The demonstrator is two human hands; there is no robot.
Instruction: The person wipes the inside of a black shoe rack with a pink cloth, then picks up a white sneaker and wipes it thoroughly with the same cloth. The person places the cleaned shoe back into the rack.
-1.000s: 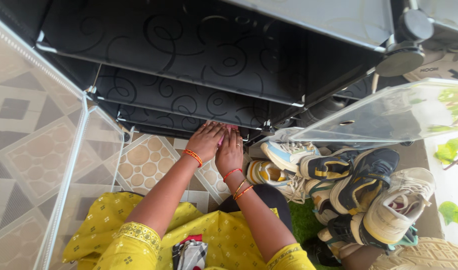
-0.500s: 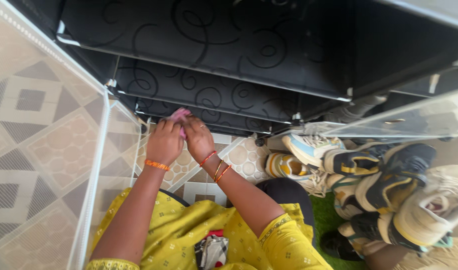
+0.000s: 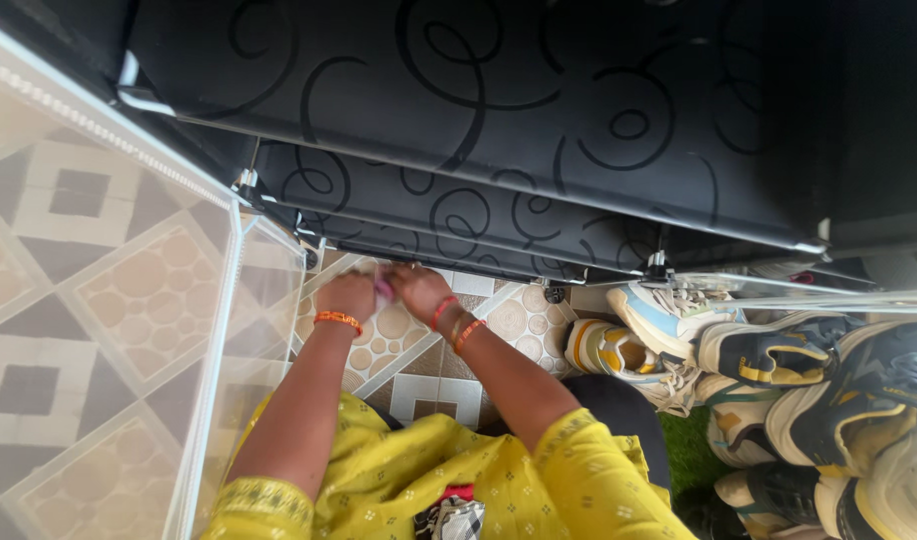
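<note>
At the far left, a translucent side panel (image 3: pixel 129 330) with a white frame stands over the patterned tile floor (image 3: pixel 419 375). Just right of it, the left hand (image 3: pixel 347 296), an orange bangle on its wrist, is curled closed on a small pink cloth (image 3: pixel 383 288). The right hand (image 3: pixel 417 287), also wearing bangles, pinches the same cloth from the other side, so both hands meet just under the front edge of the lowest black shelf (image 3: pixel 449 258). Farther right, a heap of sneakers (image 3: pixel 769 380) lies on the floor beside the rack.
</note>
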